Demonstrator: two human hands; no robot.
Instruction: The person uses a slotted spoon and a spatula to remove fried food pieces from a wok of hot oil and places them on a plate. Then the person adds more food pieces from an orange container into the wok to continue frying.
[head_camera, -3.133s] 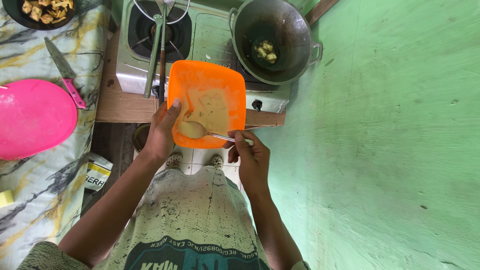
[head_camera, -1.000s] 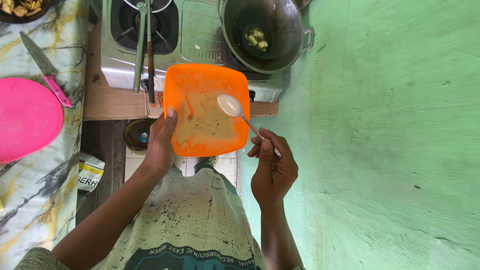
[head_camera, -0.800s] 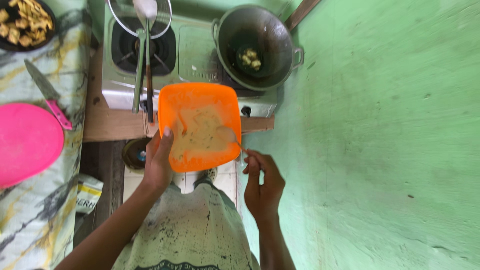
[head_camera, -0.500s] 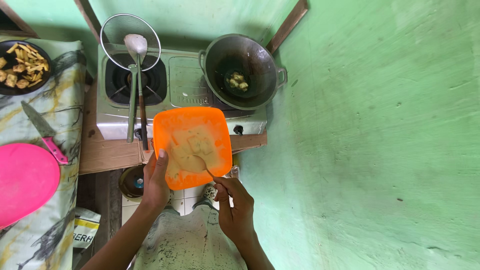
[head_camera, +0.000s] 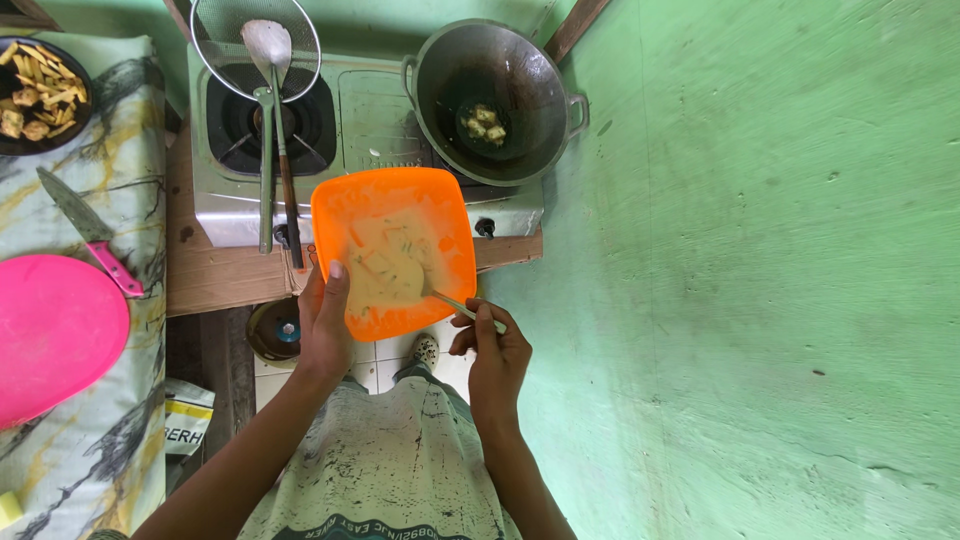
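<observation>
Stirring batter in an orange bowl (head_camera: 392, 250), held just in front of the stove (head_camera: 360, 110).

The bowl's near edge was gripped by the left hand (head_camera: 325, 325), fingers clamped on it, while a spoon (head_camera: 455, 303) was pinched shut in the right hand (head_camera: 495, 350). Batter looked mixed already; only a few pieces were seen in the wok (head_camera: 490, 100), so most frying seemed left.

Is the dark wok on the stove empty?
No, the wok holds a few small pale pieces of food at its bottom.
</observation>
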